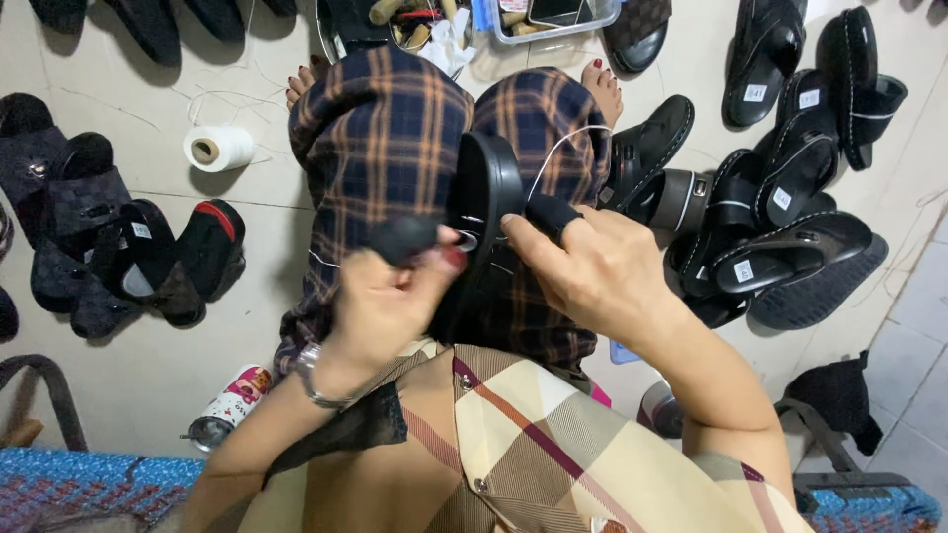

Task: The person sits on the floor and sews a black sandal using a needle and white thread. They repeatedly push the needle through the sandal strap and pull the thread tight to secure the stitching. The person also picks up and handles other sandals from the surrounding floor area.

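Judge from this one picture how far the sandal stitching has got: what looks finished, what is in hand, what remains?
Looks done: sandals heaped on the right, though finished stitching cannot be confirmed. In hand: the left hand and right hand hold a black sandal on the lap, white thread running from it. Possibly left: the sandals on the left; a thread spool stands by.

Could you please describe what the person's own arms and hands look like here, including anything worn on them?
Both forearms are bare. The left hand has a dark fabric cover on the forefinger, red nail polish on the thumb and a silver metal bracelet at the wrist. The right hand wears a dark fabric cover on its forefinger and no jewellery.
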